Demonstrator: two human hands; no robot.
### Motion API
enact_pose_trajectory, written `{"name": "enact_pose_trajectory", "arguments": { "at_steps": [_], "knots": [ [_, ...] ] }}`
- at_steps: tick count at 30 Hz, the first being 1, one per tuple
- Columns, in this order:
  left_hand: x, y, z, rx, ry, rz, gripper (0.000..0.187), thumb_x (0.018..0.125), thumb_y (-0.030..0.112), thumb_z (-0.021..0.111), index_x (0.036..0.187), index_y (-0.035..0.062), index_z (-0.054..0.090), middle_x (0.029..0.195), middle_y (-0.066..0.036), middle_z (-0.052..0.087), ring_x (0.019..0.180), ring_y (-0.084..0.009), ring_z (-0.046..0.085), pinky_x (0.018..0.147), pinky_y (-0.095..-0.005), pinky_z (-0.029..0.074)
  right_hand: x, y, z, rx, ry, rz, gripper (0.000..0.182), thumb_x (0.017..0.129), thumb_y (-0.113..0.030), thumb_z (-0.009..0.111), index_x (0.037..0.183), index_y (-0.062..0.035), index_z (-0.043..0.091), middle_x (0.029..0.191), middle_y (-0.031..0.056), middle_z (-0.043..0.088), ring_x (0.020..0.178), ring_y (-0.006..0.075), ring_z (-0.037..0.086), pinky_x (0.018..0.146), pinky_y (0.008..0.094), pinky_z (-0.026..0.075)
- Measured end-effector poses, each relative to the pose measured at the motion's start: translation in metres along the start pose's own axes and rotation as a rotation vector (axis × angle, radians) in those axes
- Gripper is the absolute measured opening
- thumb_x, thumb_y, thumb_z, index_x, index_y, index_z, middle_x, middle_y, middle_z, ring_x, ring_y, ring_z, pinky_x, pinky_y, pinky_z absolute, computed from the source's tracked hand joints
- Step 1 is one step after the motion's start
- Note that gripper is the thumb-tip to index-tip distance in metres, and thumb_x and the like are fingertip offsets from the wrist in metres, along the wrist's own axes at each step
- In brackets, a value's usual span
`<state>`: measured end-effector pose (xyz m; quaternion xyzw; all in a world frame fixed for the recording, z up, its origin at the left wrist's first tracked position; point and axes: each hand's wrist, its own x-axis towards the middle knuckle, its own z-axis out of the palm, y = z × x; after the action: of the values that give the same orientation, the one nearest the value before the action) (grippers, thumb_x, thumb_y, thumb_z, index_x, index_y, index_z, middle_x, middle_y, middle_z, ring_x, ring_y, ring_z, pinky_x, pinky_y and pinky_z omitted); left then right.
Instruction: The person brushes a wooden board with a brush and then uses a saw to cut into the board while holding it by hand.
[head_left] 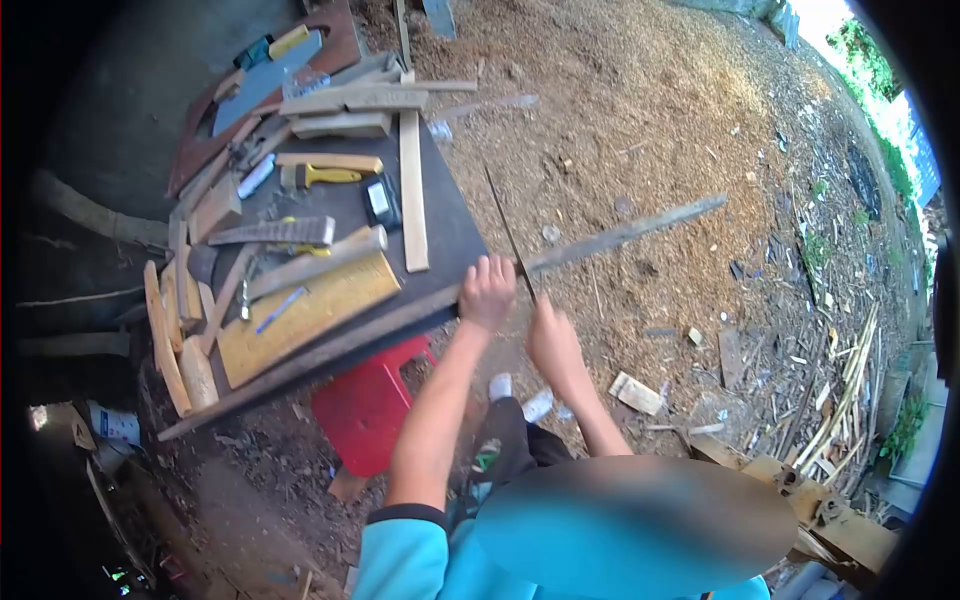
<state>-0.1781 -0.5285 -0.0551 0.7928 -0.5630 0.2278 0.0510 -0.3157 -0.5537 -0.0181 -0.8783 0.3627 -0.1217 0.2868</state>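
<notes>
Left hand (487, 292) clamped down on a long wooden strip (620, 235), right at the corner of the dark worktable (450, 215) in mid-frame. Strip running from the lower left under the table edge up to the right, out over the sawdust-covered ground (640, 110). Right hand (553, 340) just beside the left, closed round the handle of a thin saw blade (508, 235) (narrow, dark, pointing up and slightly left), blade meeting the strip close by the left-hand fingers. Cannot tell how deep the blade sits in the wood.

On the table, upper left of the frame: a yellow-handled tool (325, 176), a pale plank (412, 190) lying lengthwise, a broad yellowish board (305, 315), offcuts stacked every which way. Below the table, a red plastic stool (370, 405). Lower right of the frame, loose scrap sticks (845, 390) scattered on the ground. Turquoise sleeve (405, 555) at the bottom edge.
</notes>
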Motion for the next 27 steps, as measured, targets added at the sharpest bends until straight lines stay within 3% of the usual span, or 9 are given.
{"name": "enact_pose_trajectory", "arguments": {
  "at_steps": [2,5,9,10,14,16,18,22,27],
  "knots": [
    [0.000,-0.002,0.006,0.046,0.032,-0.014,0.025,0.055,0.020,0.061,0.072,0.0113,0.045,0.070,-0.003,0.048,0.069,-0.0184,0.049,0.057,-0.0307,0.037,-0.044,-0.001,-0.018,0.086,-0.071,0.095,0.037,0.076,-0.001,0.047,0.113,0.0059,0.044,0.070,0.0291,0.056,0.066,0.0438,0.058,0.058,0.0487,0.047],
    [0.000,-0.003,-0.002,0.028,0.002,0.009,0.007,0.071,0.017,0.052,0.075,0.0120,0.050,0.066,0.000,0.047,0.066,-0.0135,0.048,0.055,-0.0272,0.035,-0.085,0.007,-0.032,0.101,-0.159,0.161,0.032,0.076,0.000,0.047,0.107,0.0057,0.047,0.072,0.0311,0.056,0.066,0.0436,0.058,0.059,0.0491,0.047],
    [0.004,-0.004,-0.004,0.073,0.057,0.017,0.007,0.070,0.019,0.051,0.072,0.0132,0.047,0.065,0.000,0.046,0.065,-0.0139,0.048,0.055,-0.0280,0.035,-0.028,-0.007,-0.044,0.004,-0.199,0.091,0.030,0.078,-0.006,0.046,0.104,0.0085,0.048,0.075,0.0302,0.059,0.066,0.0395,0.062,0.057,0.0459,0.051],
    [0.004,-0.001,0.000,0.072,0.066,-0.026,0.012,0.066,0.020,0.054,0.072,0.0131,0.045,0.069,-0.002,0.048,0.067,-0.0160,0.049,0.056,-0.0284,0.037,-0.025,-0.004,-0.043,0.133,-0.133,0.057,0.025,0.077,0.000,0.047,0.100,0.0085,0.049,0.073,0.0307,0.056,0.069,0.0437,0.058,0.062,0.0489,0.047],
    [0.001,0.000,0.005,0.025,0.027,-0.018,0.011,0.065,0.018,0.055,0.070,0.0126,0.046,0.067,0.000,0.045,0.066,-0.0144,0.048,0.056,-0.0280,0.036,0.057,-0.019,-0.007,0.025,-0.148,0.041,0.032,0.079,-0.005,0.044,0.108,0.0092,0.047,0.082,0.0318,0.059,0.075,0.0420,0.061,0.065,0.0474,0.050],
    [-0.002,0.001,0.006,0.100,0.081,-0.004,0.009,0.069,0.019,0.051,0.068,0.0143,0.044,0.064,0.001,0.044,0.063,-0.0138,0.046,0.054,-0.0283,0.035,-0.005,-0.024,-0.048,0.056,-0.161,0.091,0.019,0.078,-0.003,0.045,0.094,0.0080,0.049,0.077,0.0311,0.057,0.071,0.0438,0.058,0.064,0.0483,0.048],
    [0.001,0.000,0.011,0.117,0.101,-0.027,0.008,0.071,0.019,0.050,0.068,0.0151,0.043,0.063,0.002,0.044,0.062,-0.0138,0.046,0.053,-0.0285,0.034,-0.009,-0.025,-0.052,-0.013,-0.236,0.180,0.010,0.078,-0.001,0.046,0.083,0.0068,0.048,0.071,0.0289,0.054,0.071,0.0438,0.055,0.061,0.0488,0.045],
    [0.000,0.000,0.009,0.076,0.057,-0.030,0.017,0.062,0.019,0.057,0.070,0.0133,0.044,0.068,-0.001,0.045,0.066,-0.0158,0.048,0.056,-0.0285,0.035,0.044,-0.027,-0.020,0.041,-0.071,-0.041,0.017,0.078,-0.005,0.045,0.090,0.0066,0.047,0.076,0.0313,0.058,0.072,0.0452,0.059,0.064,0.0523,0.047],
    [-0.002,0.000,0.004,0.020,0.036,-0.028,0.014,0.063,0.017,0.056,0.071,0.0130,0.045,0.067,-0.001,0.045,0.066,-0.0153,0.048,0.056,-0.0285,0.035,-0.035,-0.047,-0.102,-0.086,-0.321,0.210,0.019,0.079,-0.004,0.047,0.094,0.0067,0.045,0.067,0.0289,0.056,0.064,0.0451,0.056,0.060,0.0517,0.045]
  ]
}}
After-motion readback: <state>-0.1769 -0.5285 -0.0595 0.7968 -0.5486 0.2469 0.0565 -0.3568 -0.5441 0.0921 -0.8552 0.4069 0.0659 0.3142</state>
